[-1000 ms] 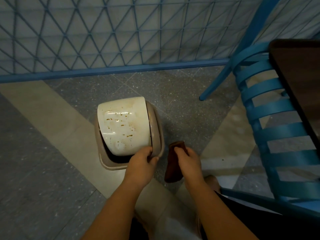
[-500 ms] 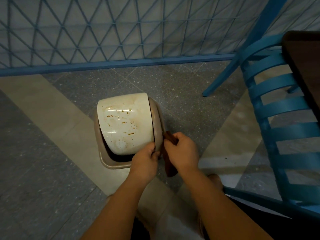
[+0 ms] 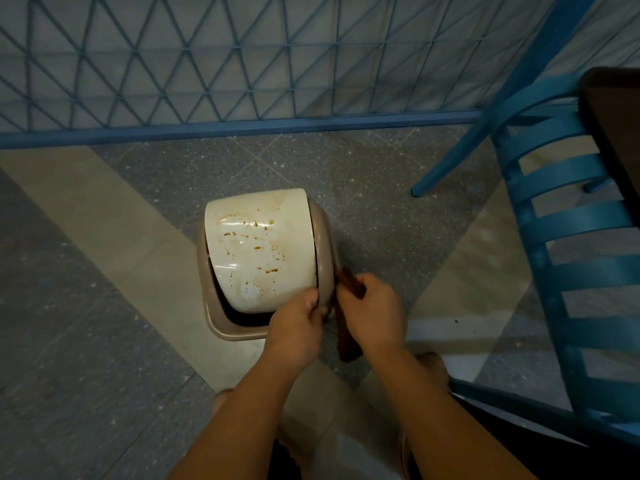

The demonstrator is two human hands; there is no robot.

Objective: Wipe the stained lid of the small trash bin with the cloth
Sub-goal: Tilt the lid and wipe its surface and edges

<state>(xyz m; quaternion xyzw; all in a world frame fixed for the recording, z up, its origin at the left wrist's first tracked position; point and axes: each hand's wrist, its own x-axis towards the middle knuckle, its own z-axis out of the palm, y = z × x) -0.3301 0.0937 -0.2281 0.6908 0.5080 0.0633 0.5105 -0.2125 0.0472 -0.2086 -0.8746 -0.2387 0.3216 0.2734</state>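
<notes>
Since a second ago, the right hand (image 3: 372, 315) has carried the cloth (image 3: 348, 336) from open floor up against the right side of the trash bin (image 3: 221, 318), while the left hand (image 3: 294, 325) has kept its place at the near right corner of the lid (image 3: 258, 247).

From the head camera, the only view, the bin stands on the tiled floor (image 3: 104, 341) just ahead of the person's feet, with a blue lattice fence (image 3: 207, 64) behind it and a blue slatted chair (image 3: 561, 237) to the right. The cream swing lid is tilted in its tan frame, leaving a dark gap along its near edge. Brown spots and smears are scattered over its glossy top.

The left hand's fingers are curled and pinch the lid's near corner, which looks like steadying it. The right hand's fingers are curled round the dark brown cloth, whose folded length hangs below the fist; its top end pokes out beside the bin's rim.

By my reading, wiping has not begun: the cloth sits beside the bin, not on the stained face, and every mark looks untouched. Bringing the cloth this close suggests the first pass is next, with the lid braced so it will not swing.
</notes>
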